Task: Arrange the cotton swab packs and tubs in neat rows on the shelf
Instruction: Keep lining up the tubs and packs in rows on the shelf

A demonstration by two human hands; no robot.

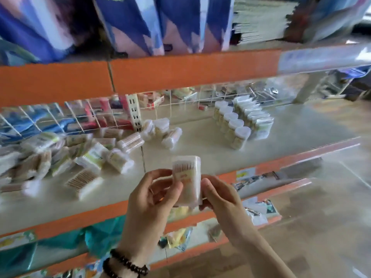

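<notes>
I have one cotton swab tub point(187, 180) lifted in front of the shelf point(200, 137), low in the middle of the frame, and both hands are on it: my left hand point(149, 201) curls its fingers and thumb round the tub's left side, while my right hand point(219, 195) pinches its right edge with the thumb forward. I judge the two-handed hold is there to turn the tub upright and square before it goes down, since it stands nearly vertical with the swab tips showing through the clear upper part. To the upper right of centre, two neat rows point(243, 121) of tubs already stand side by side, touching one another, running back toward the wire divider point(180, 101); that is where I would expect this one to join (at the near end, I would guess). At the left of the frame a loose heap of packs point(86, 155) lies on its sides at all angles, plainly not yet sorted, and a few more tubs point(160, 131) are tipped over near the centre. The tub in hand carries an orange-red label, but motion blur leaves the print unreadable, and I can make out no brand on the other packs either. A dark beaded bracelet point(124, 265) sits on the left wrist.
</notes>
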